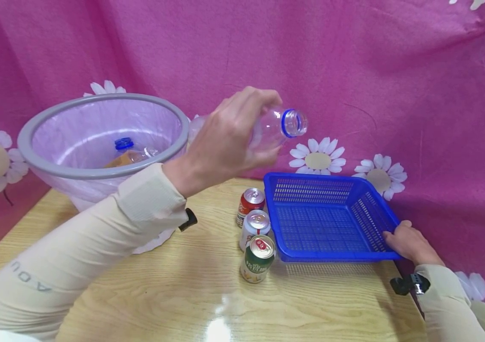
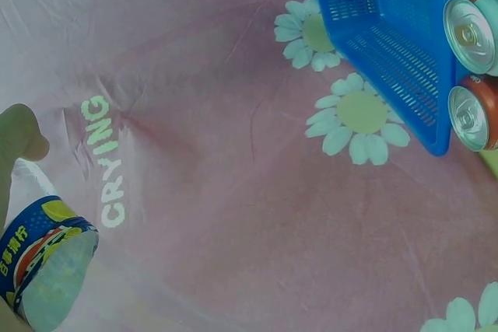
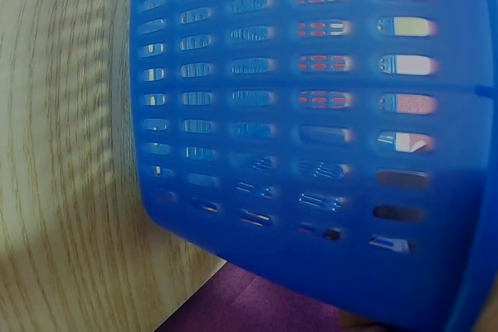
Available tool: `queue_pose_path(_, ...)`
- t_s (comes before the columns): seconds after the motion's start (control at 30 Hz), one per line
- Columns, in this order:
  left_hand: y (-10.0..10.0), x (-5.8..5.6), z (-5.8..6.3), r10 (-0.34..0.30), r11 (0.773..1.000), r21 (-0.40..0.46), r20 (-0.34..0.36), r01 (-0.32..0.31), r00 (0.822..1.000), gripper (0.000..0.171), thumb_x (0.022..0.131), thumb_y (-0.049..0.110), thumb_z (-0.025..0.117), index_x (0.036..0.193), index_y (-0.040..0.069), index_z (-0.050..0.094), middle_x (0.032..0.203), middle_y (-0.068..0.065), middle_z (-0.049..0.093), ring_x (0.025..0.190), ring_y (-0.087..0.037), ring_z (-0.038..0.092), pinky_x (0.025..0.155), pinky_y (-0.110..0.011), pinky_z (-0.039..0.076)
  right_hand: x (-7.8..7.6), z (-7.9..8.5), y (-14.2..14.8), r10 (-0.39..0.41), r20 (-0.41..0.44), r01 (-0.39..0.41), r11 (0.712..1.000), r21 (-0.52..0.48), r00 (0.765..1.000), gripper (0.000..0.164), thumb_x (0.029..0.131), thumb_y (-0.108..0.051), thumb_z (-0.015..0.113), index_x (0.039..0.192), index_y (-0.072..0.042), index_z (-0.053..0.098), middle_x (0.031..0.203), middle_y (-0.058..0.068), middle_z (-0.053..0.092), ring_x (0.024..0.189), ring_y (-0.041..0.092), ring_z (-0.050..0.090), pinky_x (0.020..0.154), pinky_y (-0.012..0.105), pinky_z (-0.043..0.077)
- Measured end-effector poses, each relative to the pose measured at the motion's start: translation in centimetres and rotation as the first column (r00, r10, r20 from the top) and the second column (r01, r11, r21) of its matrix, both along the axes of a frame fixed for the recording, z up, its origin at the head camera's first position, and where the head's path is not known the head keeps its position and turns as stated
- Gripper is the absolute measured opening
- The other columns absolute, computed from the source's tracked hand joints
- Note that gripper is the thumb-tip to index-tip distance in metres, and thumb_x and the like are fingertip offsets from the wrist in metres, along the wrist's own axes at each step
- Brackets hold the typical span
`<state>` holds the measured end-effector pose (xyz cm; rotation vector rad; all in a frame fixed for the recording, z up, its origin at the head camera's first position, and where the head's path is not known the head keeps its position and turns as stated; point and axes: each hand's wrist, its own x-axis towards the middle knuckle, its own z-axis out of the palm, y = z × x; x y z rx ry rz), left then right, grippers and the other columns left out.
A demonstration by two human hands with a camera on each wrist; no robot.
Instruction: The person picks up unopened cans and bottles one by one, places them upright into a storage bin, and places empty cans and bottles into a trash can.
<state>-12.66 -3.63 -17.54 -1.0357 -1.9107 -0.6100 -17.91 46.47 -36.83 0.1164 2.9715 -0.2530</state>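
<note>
Up above the table [image 1: 174, 294], the left hand [image 1: 229, 137] has its fingers curled round a clear bottle [image 1: 268, 128], clamped on the body, thumb underneath. The uncapped neck pokes out past the fingertips, off to their right, and the left wrist view catches a blue and yellow label [image 2: 31, 219] near them. Down at the other end, the right hand [image 1: 413, 244] pinches the rim of the blue basket [image 1: 332, 257], fingers closed over its corner.

Left of the raised fingers, and close to the bottle's base, sits the bin [image 1: 25, 137]. Below those fingers, just beside the basket, stand the red can [image 1: 250, 209], the white can [image 1: 251, 235] and the green can [image 1: 256, 263].

So how to play this well? A light but sure grip seems best, since thin plastic may dent and slip. Tipping the neck upward should guard against drips. The bottle probably wants carrying high, clear of bin rim and cans, while the right fingers hold the basket steady rather than tug it.
</note>
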Motion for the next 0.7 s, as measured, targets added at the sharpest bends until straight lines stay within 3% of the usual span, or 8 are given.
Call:
queue_pose_path(0.3,-0.7,0.3,1.5,0.002,1.000,0.020,-0.038,-0.001,0.999,0.047,0.087,0.017,0.077,0.124,-0.003,0.055,0.114,-0.018,0.068,0.105,-0.028,0.067,0.093,-0.033,0.059,0.0,0.2,-0.1,0.001,0.002,-0.001,1.000,0.005,1.000,0.058,0.101,-0.028,0.045,0.112,0.027,0.032,0.101,0.049,0.053,0.096,0.062,0.059,0.087,0.070,0.050)
queue_pose_path(0.7,-2.4,0.8,2.7,0.055,0.998,0.038,-0.018,-0.055,0.998,0.049,0.087,0.018,0.077,0.126,-0.002,0.056,0.119,-0.018,0.066,0.111,-0.029,0.066,0.098,-0.037,0.056,0.0,0.1,-0.1,0.003,0.031,-0.003,1.000,-0.003,1.000,0.065,0.101,-0.029,0.046,0.118,0.032,0.027,0.101,0.047,0.050,0.093,0.056,0.056,0.090,0.068,0.049)
